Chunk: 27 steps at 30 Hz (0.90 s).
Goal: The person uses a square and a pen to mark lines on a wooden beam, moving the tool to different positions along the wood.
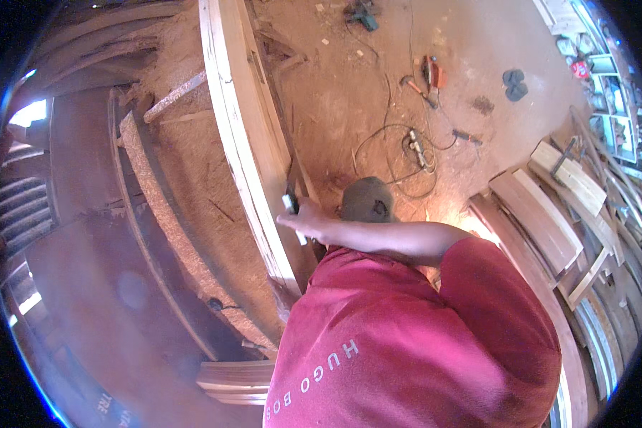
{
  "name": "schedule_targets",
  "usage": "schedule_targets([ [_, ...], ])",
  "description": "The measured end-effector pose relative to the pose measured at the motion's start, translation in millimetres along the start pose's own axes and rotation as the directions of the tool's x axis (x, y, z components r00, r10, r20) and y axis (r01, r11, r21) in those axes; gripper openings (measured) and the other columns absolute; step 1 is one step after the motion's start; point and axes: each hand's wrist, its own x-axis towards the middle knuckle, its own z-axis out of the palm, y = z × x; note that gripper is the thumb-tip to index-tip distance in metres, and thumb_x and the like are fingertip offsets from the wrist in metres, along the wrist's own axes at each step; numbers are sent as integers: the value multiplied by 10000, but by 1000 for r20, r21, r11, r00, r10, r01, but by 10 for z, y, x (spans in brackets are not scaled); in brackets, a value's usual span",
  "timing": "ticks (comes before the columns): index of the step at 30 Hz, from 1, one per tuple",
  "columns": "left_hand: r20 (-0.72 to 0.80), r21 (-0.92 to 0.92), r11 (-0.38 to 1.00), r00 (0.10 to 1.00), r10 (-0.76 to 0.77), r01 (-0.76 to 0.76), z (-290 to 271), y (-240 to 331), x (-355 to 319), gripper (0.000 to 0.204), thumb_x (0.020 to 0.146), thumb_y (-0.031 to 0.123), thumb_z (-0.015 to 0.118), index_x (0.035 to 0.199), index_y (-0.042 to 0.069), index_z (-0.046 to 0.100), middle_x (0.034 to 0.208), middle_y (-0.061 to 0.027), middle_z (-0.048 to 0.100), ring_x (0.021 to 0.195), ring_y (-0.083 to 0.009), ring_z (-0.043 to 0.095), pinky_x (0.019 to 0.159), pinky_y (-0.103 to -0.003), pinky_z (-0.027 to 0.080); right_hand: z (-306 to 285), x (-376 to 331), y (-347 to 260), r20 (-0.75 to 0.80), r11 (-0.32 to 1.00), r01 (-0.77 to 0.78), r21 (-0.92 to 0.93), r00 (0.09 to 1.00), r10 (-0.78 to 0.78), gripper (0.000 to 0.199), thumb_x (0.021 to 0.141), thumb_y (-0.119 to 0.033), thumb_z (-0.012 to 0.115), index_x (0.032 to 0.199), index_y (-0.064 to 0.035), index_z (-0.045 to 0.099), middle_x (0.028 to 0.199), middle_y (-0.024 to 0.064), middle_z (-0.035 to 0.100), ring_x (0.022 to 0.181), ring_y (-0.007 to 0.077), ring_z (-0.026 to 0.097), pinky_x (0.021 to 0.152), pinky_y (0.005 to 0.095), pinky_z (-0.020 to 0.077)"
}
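Head view. The right hand [311,220], at the end of a bare forearm [385,235] crossing from the right, has its fingers curled around a small tool [290,204] with pale ends, at the lower part of a long plank [267,150]. This plank slants from the upper edge down to beside the red shirt [406,328]. The left hand is out of sight; its opening and hold cannot be told. Cables [386,127] lie on the floor [321,93]; boards [538,210] lie at right.
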Motion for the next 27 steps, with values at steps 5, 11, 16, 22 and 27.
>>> schedule_targets([
  [5, 93, 0, 999, 995, 45, -45, -85, -92, 53, 1184, 650, 381, 951, 1562, 35, 280, 1415, -264, 553, 1261, -402, 595, 1003, -461, 515, -691, 291, 189, -147, 996, -43, -72, 989, 32, 413, 801, -442, 773, 785, -45, 662, 738, 59, 665, 623, 181, 627, 573, 398, 495],
  [11, 154, -30, 992, 980, 124, -121, -181, -170, 63, 1201, 653, 364, 953, 1576, 36, 259, 1434, -258, 538, 1274, -386, 589, 1013, -456, 512, -1636, 650, 958, -417, 993, -58, 106, 903, 98, 382, 874, -348, 778, 959, 19, 714, 844, 120, 711, 752, 201, 675, 646, 374, 522],
  [16, 263, -149, 967, 934, 240, -207, -177, -90, 242, 1216, 656, 350, 954, 1588, 37, 241, 1450, -252, 525, 1285, -372, 583, 1021, -452, 509, -2482, 332, 1089, -573, 989, -24, 148, 813, 105, 325, 910, -269, 754, 982, 42, 694, 854, 108, 709, 762, 225, 692, 685, 370, 535],
  [22, 475, -399, 917, 851, 226, -20, -336, 262, 485, 1192, 710, 172, 940, 1608, 5, 174, 1471, -232, 488, 1357, -304, 510, 1116, -416, 444, -2708, 197, 1321, -635, 974, -7, 226, 758, 153, 307, 912, -223, 751, 1006, 63, 694, 867, 117, 715, 770, 208, 704, 692, 341, 544],
  [27, 514, -630, 765, 811, 279, 136, -450, 374, 405, 1156, 702, 93, 936, 1600, 30, 210, 1449, -199, 508, 1319, -285, 545, 1080, -417, 487, -2548, 228, 1520, -547, 991, -82, 107, 827, 128, 327, 909, -270, 748, 995, 44, 716, 848, 105, 719, 774, 199, 702, 708, 351, 547],
])
